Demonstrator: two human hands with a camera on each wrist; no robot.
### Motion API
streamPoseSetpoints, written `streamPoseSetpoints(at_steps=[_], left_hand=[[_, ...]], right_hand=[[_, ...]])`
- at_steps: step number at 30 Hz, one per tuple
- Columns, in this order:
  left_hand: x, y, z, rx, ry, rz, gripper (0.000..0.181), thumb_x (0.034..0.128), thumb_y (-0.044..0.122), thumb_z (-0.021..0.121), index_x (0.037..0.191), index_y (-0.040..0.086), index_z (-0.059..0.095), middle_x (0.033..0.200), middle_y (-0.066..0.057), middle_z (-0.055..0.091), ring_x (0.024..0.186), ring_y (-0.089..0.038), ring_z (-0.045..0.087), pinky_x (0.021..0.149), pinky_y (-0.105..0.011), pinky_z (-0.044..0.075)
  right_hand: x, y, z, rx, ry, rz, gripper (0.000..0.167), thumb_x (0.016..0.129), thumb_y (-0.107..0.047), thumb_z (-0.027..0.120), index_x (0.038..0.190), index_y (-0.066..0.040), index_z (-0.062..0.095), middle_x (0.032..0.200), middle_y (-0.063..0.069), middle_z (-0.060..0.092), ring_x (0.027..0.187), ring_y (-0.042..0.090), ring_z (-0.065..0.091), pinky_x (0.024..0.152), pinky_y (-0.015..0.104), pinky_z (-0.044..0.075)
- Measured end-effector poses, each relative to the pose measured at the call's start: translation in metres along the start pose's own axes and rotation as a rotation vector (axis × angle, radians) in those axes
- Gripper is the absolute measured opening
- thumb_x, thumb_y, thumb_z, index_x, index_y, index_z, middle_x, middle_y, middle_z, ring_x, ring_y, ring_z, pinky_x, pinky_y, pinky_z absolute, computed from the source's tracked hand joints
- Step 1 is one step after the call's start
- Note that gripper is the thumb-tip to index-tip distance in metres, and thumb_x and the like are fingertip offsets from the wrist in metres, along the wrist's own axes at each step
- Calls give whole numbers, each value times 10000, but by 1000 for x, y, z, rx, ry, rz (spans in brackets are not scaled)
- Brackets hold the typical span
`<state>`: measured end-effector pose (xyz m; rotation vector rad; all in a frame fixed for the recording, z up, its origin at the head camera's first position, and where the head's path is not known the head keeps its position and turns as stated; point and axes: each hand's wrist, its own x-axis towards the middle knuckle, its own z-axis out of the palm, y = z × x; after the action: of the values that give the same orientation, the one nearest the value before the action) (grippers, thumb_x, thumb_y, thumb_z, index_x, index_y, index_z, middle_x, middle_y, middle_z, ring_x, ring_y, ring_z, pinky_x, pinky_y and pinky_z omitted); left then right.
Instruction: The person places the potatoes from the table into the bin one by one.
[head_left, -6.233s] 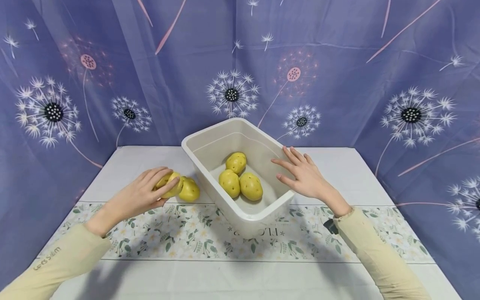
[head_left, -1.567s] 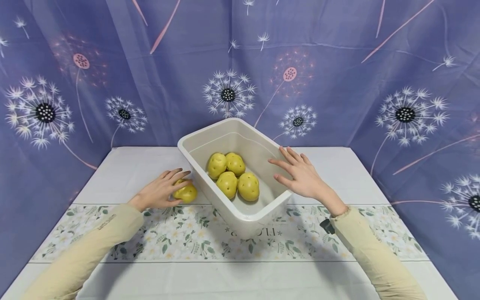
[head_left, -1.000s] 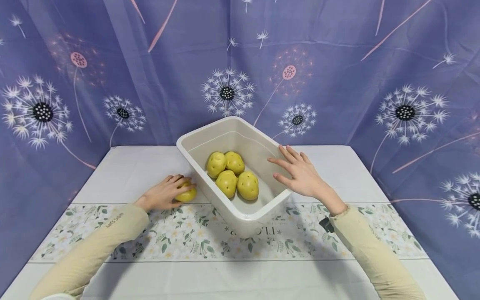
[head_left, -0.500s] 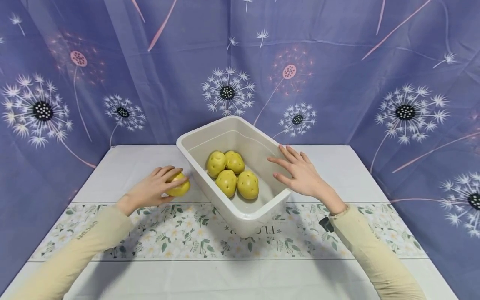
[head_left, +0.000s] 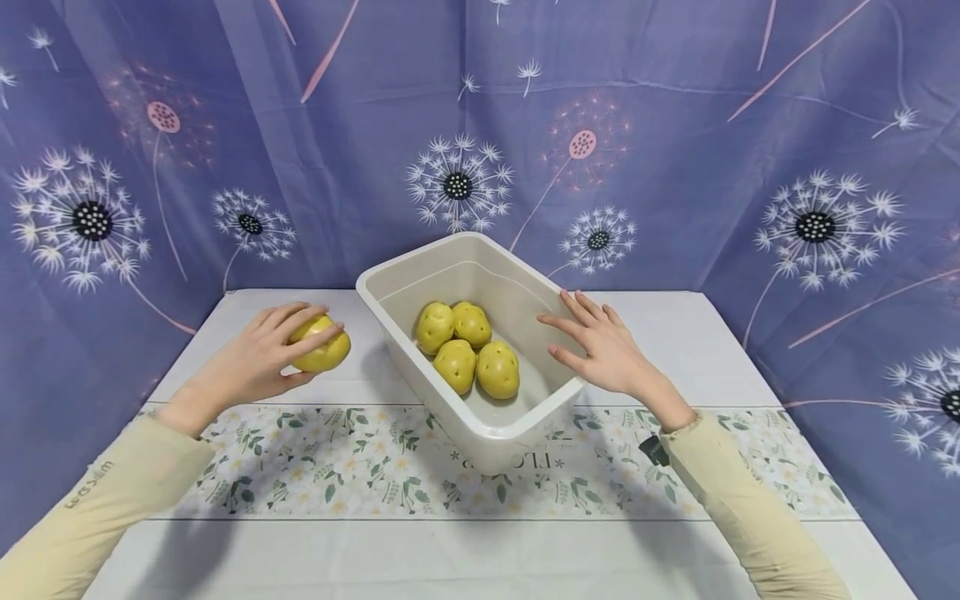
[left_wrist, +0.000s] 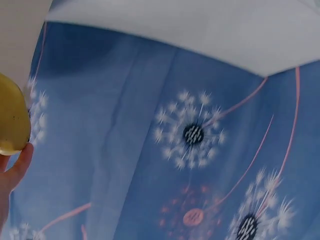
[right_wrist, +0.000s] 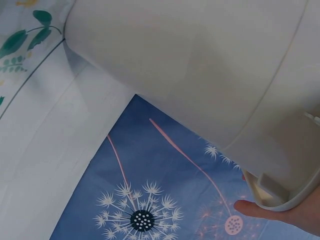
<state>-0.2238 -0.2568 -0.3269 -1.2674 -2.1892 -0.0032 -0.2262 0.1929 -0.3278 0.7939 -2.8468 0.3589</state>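
My left hand (head_left: 251, 354) grips a yellow potato (head_left: 322, 346), raised above the table to the left of the bin. In the left wrist view the potato (left_wrist: 12, 117) shows at the left edge with a fingertip against its underside. A pale grey plastic bin (head_left: 420, 371) stands at an angle in the middle, with several yellow potatoes (head_left: 455, 365) grouped on its floor. My right hand (head_left: 607, 350) rests at the bin's right rim, fingers spread and fairly straight. The right wrist view shows the bin's outer wall (right_wrist: 190, 60) and part of that hand (right_wrist: 295, 217) at the rim.
A white cloth (head_left: 480, 558) with a floral band (head_left: 337, 467) covers the table. Blue dandelion-print curtains (head_left: 360, 150) enclose the back and both sides. The bin's near corner reaches over the floral band.
One more potato has joined those in the bin. My left hand has since taken the potato beside the bin and moved up and left with it. My right hand stays at the rim.
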Motion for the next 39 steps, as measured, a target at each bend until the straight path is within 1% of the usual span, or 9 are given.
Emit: streamPoseSetpoints(at_steps=[5,7,12,14,15,20,26,33,39], left_hand=[[25,0,-17,-26,120,4,481,854,403,466,1226,101,508,1178,-225,499,1018,-385,470,776,-534,429],[37,2,-22,-23,148,4,498,858,421,444,1233,100,506,1178,-225,504,1010,-386,479,760,-535,440],[70,8,-29,-45,133,-20,655,665,276,739,1255,125,498,1219,-195,495,1048,-359,482,813,-513,438],[83,10,-28,-64,113,-29,749,576,195,803,1256,139,494,1233,-182,487,1070,-341,473,837,-502,434],[90,11,-26,-72,106,-28,748,579,196,806,1256,142,492,1234,-180,486,1078,-338,471,841,-500,435],[125,10,-13,-68,56,-8,710,637,239,779,1271,154,471,1250,-177,476,1089,-331,461,818,-488,456],[157,3,7,-47,-76,-15,656,725,300,710,1302,154,433,1280,-173,454,1118,-341,438,848,-490,442],[179,-7,30,-42,-215,-57,624,771,315,658,1322,183,397,1307,-148,426,1126,-327,431,852,-470,434],[192,-11,47,-55,-278,-58,614,762,317,669,1301,173,412,1264,-131,442,1097,-313,442,838,-453,443]], right_hand=[[-1,1,0,0,-2,7,464,884,-410,458,1321,-256,432,1494,109,147,1377,330,112,1059,611,99],[-1,1,0,0,0,5,464,883,-408,460,1321,-255,434,1493,112,153,1377,330,114,1057,612,104],[-1,1,0,0,2,1,465,884,-408,460,1321,-252,433,1491,121,160,1375,335,118,1055,615,108],[-1,1,0,1,1,1,465,885,-410,458,1322,-254,432,1492,119,158,1376,333,116,1057,613,105],[0,1,0,1,2,1,465,885,-410,457,1323,-255,431,1491,119,161,1376,331,115,1058,612,104],[0,0,0,6,-1,1,467,886,-407,456,1326,-254,427,1492,117,156,1376,332,112,1062,607,99],[0,-1,0,1,-2,3,468,885,-411,451,1324,-250,429,1492,107,151,1376,330,117,1065,603,102],[0,-1,0,1,6,4,462,886,-402,456,1322,-250,433,1490,118,163,1375,330,121,1066,599,104],[-1,0,0,4,6,7,463,887,-405,454,1322,-250,432,1489,122,168,1375,330,121,1064,601,105]])
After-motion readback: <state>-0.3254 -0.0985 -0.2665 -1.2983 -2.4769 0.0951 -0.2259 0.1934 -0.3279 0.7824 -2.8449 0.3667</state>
